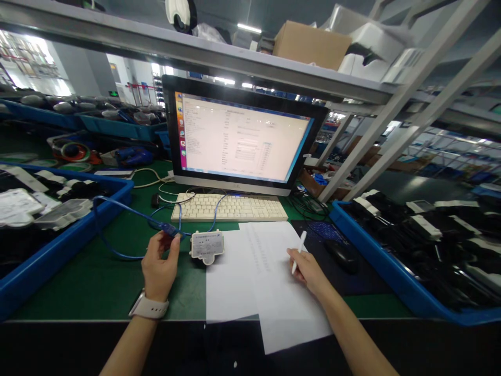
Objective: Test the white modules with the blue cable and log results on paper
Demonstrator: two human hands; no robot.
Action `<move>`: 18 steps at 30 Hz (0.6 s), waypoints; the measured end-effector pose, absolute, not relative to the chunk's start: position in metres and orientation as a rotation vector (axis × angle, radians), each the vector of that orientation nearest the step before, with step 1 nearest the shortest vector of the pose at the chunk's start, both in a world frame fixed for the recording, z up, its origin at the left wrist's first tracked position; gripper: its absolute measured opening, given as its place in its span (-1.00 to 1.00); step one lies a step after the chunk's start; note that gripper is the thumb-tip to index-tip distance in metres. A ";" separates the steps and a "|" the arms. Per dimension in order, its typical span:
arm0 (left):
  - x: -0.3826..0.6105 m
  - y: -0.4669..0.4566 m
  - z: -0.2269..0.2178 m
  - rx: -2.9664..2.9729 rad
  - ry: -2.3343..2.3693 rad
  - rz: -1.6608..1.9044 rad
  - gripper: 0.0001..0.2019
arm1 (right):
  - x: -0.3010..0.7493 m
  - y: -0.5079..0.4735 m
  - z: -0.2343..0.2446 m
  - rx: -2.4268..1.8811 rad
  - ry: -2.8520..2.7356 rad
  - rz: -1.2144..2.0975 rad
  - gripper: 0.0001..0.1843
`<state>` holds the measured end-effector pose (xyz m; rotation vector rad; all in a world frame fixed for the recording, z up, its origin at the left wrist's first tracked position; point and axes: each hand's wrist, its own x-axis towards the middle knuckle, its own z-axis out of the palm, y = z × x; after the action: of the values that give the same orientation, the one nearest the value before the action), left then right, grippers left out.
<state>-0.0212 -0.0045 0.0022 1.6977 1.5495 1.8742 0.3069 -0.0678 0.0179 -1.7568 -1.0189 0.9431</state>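
Observation:
My left hand (160, 263) is closed on the plug of a blue cable (169, 228), thumb and fingers pinching it. Just to the right of that plug lies a small pale box with a printed label (207, 246), partly over the edge of the paper. My right hand (309, 269) grips a white pen (299, 250), held at a slant above the right part of the sheets. Two overlapping sheets of white paper (235, 297) lie on the green mat, with faint columns of writing on the upper one. The cable loops left and back toward the keyboard.
A lit monitor (238, 138) stands behind a cream keyboard (230, 209). At right are a black mouse (341, 256) on a dark mouse pad (360, 282) and a blue bin (410, 284) of black parts. Another blue bin (125, 190) stands at left. A shelf (219, 55) crosses overhead.

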 end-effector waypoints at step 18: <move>-0.024 -0.010 0.010 1.946 1.795 1.788 -0.51 | 0.349 -0.101 0.004 -1.779 -1.126 0.380 -0.45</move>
<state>-0.0237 -0.0102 0.0098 1.9464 1.7954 1.7879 0.3485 -0.1014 0.0043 -1.7793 -1.1260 0.3801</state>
